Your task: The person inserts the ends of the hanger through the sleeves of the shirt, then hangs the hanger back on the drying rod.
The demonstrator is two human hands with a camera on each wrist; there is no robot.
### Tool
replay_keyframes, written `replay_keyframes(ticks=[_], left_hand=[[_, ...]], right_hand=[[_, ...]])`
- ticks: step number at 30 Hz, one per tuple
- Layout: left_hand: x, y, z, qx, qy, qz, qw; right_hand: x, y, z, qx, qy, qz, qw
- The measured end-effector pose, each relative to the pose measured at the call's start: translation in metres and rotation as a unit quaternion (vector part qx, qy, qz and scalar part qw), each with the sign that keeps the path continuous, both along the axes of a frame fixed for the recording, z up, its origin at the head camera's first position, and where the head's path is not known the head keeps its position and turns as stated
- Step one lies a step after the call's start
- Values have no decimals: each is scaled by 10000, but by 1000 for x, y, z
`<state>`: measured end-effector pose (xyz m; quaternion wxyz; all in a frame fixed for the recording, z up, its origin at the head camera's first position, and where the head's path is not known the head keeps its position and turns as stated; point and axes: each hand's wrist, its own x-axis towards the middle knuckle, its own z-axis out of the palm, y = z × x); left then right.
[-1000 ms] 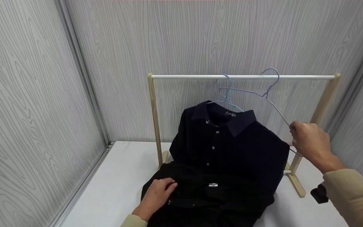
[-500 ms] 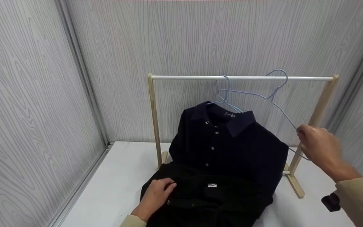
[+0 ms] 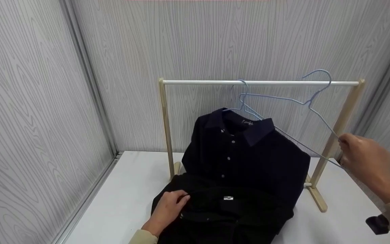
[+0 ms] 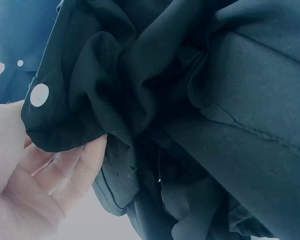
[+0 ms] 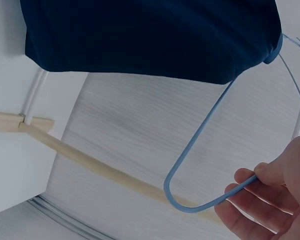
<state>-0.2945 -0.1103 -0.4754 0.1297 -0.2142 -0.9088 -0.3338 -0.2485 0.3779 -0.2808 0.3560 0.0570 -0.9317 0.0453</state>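
Fingers of right hand (image 3: 367,159) were curled round blue wire hanger (image 5: 189,209) in open room beyond navy cloth shirt (image 3: 269,159); edge of black cloth garment (image 3: 249,213) was pinched by left hand (image 3: 168,206).

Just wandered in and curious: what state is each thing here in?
Rack: standing upright.
Loaded hanger: hooked on the rack.
Navy shirt: on that hanger, lower part hidden.
Black shirt: rumpled, in front of the navy shirt.
Bare hanger: tilted, partly behind the navy shirt.
Left grip: holds the black shirt's edge.
Right grip: holds the bare hanger.
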Motion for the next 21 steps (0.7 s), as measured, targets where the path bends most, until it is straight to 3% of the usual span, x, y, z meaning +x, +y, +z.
replay_keyframes(ticks=[13,21], left_hand=[[-1,2,0,34,-15,7,10000],[-1,3,3,10,-34,31,10000]], right_hand=[[9,22,2,-91,134,-212,9996],[15,32,2,-217,409,-10,9989]])
